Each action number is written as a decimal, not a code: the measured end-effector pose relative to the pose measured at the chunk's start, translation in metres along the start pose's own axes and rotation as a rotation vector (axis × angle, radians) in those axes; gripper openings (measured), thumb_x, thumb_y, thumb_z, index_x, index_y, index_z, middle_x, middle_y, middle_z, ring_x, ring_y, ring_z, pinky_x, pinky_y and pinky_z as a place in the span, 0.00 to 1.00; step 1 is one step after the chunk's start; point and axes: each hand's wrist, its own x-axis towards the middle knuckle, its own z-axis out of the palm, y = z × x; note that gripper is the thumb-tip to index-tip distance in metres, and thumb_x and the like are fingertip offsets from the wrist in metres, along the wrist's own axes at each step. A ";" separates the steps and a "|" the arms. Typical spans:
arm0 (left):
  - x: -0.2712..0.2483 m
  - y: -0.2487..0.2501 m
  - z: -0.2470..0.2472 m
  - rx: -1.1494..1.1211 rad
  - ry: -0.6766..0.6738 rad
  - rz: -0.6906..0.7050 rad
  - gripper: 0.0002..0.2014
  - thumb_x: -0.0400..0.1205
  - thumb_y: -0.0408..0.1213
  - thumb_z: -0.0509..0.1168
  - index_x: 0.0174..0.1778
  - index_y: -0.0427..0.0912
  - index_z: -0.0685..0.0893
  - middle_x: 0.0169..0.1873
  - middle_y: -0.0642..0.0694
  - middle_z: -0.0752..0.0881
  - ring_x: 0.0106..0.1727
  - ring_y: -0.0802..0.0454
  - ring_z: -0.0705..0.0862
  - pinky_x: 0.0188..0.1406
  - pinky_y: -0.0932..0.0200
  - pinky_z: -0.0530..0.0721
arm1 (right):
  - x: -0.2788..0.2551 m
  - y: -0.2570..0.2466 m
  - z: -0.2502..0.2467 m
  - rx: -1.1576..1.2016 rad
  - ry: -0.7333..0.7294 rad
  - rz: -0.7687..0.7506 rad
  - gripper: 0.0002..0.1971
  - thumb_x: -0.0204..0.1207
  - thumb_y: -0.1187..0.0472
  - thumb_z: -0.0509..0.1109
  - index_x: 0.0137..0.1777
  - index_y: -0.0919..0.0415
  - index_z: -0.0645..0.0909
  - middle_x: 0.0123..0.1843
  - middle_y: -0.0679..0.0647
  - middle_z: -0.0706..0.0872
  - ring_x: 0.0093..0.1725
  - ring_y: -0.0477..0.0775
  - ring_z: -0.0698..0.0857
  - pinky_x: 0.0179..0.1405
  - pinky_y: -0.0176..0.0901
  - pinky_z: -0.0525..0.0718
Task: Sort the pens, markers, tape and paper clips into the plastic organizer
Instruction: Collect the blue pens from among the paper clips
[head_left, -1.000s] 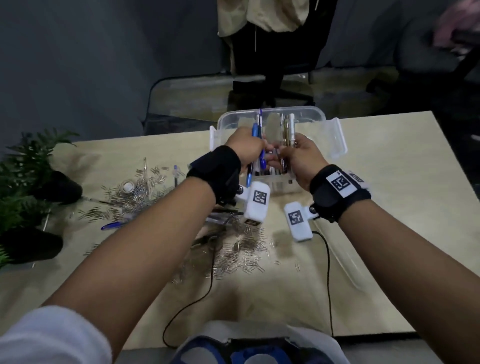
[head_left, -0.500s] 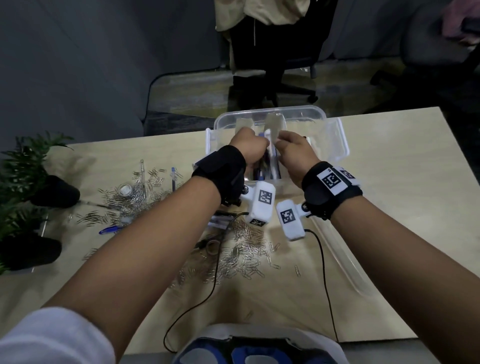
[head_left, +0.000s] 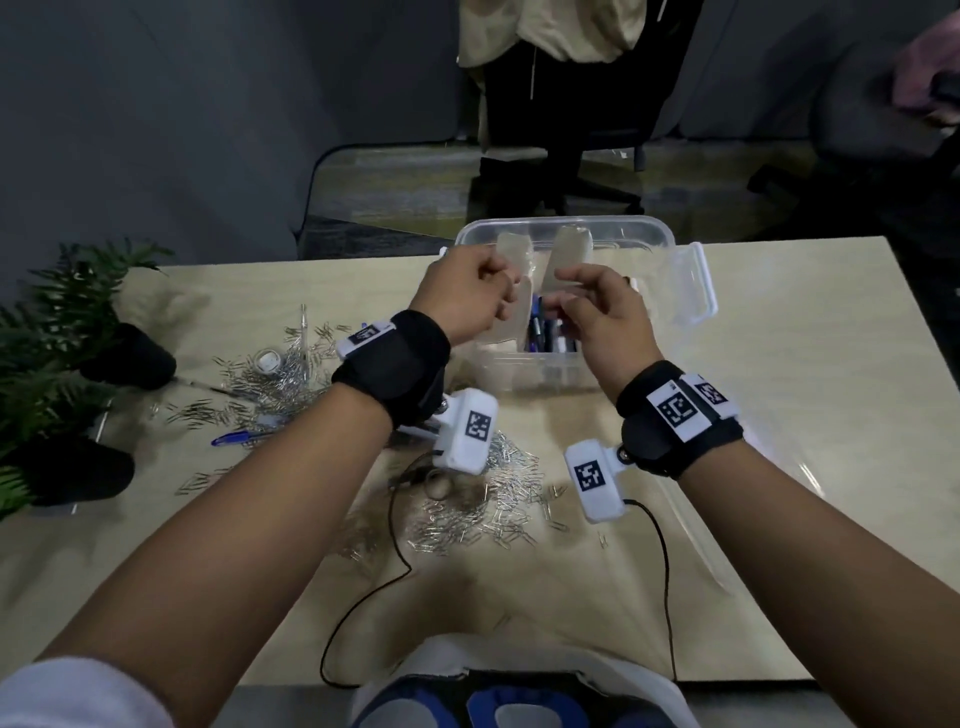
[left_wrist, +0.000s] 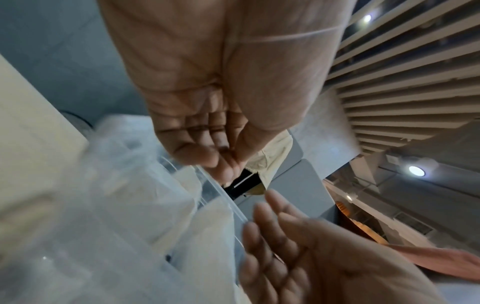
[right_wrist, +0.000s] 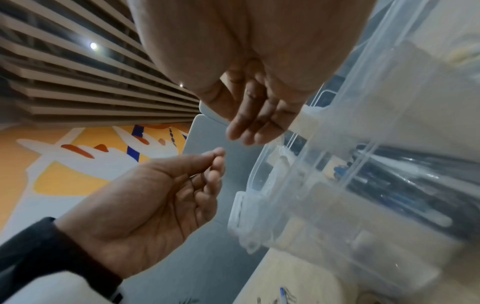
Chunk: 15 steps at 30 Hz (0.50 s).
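Hundreds of thin silver paper clips lie scattered on the pale wood-grain desk, nearest the body, more spread toward the left. One blue pen lies among the left scatter, a small clear tape roll further back. Both hands hover over the clear plastic organizer, holding nothing: left hand with fingers loosely curled, right hand with fingers relaxed, nearly straight. Organizer is rectangular, translucent, with thin divider walls and a side latch; its near compartment holds dark and blue pens lying lengthwise. Two potted ferns sit far left.
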 end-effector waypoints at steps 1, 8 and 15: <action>-0.005 -0.007 -0.010 0.021 0.029 0.009 0.08 0.85 0.34 0.61 0.49 0.39 0.85 0.36 0.49 0.88 0.28 0.55 0.83 0.26 0.64 0.78 | -0.006 -0.001 0.005 0.026 -0.038 0.002 0.13 0.82 0.77 0.58 0.55 0.61 0.79 0.40 0.56 0.87 0.36 0.51 0.85 0.35 0.40 0.84; -0.054 -0.084 -0.067 0.059 0.153 -0.051 0.07 0.84 0.33 0.63 0.45 0.43 0.87 0.37 0.46 0.89 0.27 0.56 0.83 0.26 0.64 0.79 | -0.047 0.026 0.041 -0.142 -0.384 0.063 0.11 0.83 0.74 0.61 0.50 0.59 0.82 0.39 0.56 0.87 0.32 0.54 0.83 0.30 0.46 0.82; -0.101 -0.180 -0.072 0.443 -0.079 -0.142 0.09 0.81 0.32 0.65 0.40 0.51 0.84 0.38 0.52 0.87 0.40 0.56 0.84 0.40 0.59 0.80 | -0.059 0.080 0.074 -0.649 -0.527 0.002 0.08 0.81 0.67 0.66 0.50 0.55 0.84 0.40 0.46 0.87 0.34 0.38 0.84 0.40 0.35 0.82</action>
